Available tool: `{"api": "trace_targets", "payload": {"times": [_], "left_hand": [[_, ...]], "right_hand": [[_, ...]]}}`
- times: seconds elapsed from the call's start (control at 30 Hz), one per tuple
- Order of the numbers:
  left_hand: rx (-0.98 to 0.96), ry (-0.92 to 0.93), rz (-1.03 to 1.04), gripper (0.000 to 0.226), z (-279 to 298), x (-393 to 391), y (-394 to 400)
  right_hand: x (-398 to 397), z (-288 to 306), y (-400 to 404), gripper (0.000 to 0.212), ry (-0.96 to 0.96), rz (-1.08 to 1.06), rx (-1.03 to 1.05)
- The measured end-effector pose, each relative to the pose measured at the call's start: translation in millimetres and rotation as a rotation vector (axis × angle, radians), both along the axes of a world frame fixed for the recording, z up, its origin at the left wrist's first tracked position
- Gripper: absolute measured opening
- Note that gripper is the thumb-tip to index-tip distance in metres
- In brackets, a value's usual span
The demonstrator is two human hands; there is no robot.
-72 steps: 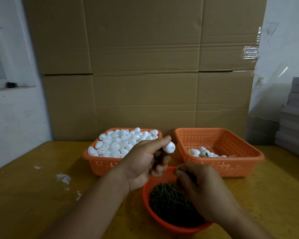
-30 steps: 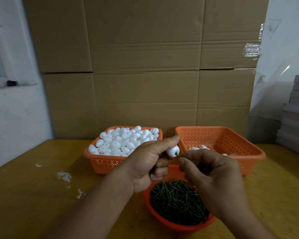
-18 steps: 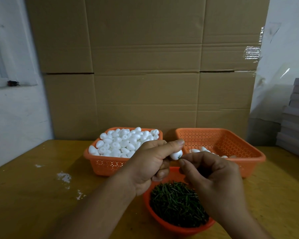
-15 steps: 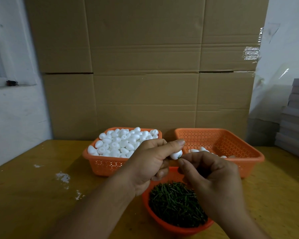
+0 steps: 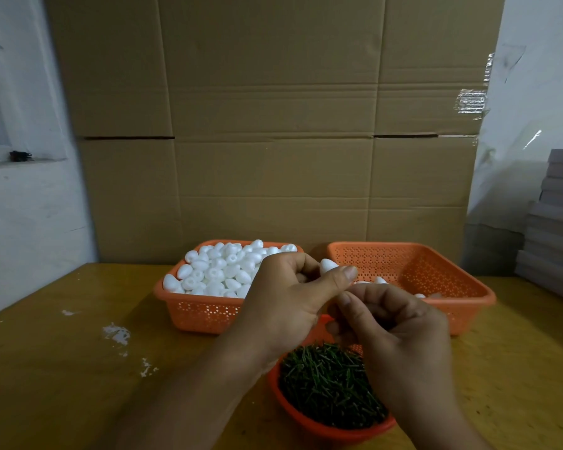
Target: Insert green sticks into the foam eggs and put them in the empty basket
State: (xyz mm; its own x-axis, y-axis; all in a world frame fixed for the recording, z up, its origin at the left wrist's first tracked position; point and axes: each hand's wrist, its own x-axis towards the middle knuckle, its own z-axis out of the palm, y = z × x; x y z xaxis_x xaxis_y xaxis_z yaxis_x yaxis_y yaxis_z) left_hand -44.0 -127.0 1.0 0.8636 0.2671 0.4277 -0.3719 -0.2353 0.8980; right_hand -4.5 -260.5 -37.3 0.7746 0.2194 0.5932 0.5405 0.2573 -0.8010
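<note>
A smooth white egg-shaped foam piece sits pinched between the thumb and curled fingers of the left hand, raised above the gap between 2 perforated orange plastic baskets. The left basket is heaped with matte white foam eggs, several showing a small hole in the end. The right basket holds only a few eggs low on its floor, mostly hidden behind the hands. Nearer the person, a round orange plastic bowl is packed with thin, short dark green sticks lying in a bristly tangle.

All 3 containers rest on a worn yellowish wooden table marked with white flecks and smears. Behind it stands a wall of large brown corrugated cardboard boxes, with a white wall at left and a stack of flat grey boards at right.

The right hand is held just below the left thumb, fingers curled and bunched with thumb against them as if pinching; whether a stick is between them cannot be told.
</note>
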Motion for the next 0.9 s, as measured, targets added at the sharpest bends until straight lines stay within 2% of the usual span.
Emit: {"api": "trace_targets", "payload": {"times": [0.1,0.2,0.37,0.53,0.9], "left_hand": [[0.123,-0.144,0.070,0.023,-3,0,-6],[0.185,-0.204,0.082,0.019,-6,0,-8],[0.250,-0.194,0.096,0.015,-7,-1,-9],[0.503,-0.225,0.261,0.026,-7,-3,-12],[0.601,-0.220,0.334,0.033,-3,-7,-13]], "right_hand": [[1,1,1,0.009,0.067,0.062,0.050],[1,1,2,0.008,0.101,0.086,0.073],[4,-2,3,0.020,0.113,0.088,0.065],[2,-6,5,0.020,0.079,0.056,0.053],[-1,-7,7,0.022,0.011,-0.008,0.035]]}}
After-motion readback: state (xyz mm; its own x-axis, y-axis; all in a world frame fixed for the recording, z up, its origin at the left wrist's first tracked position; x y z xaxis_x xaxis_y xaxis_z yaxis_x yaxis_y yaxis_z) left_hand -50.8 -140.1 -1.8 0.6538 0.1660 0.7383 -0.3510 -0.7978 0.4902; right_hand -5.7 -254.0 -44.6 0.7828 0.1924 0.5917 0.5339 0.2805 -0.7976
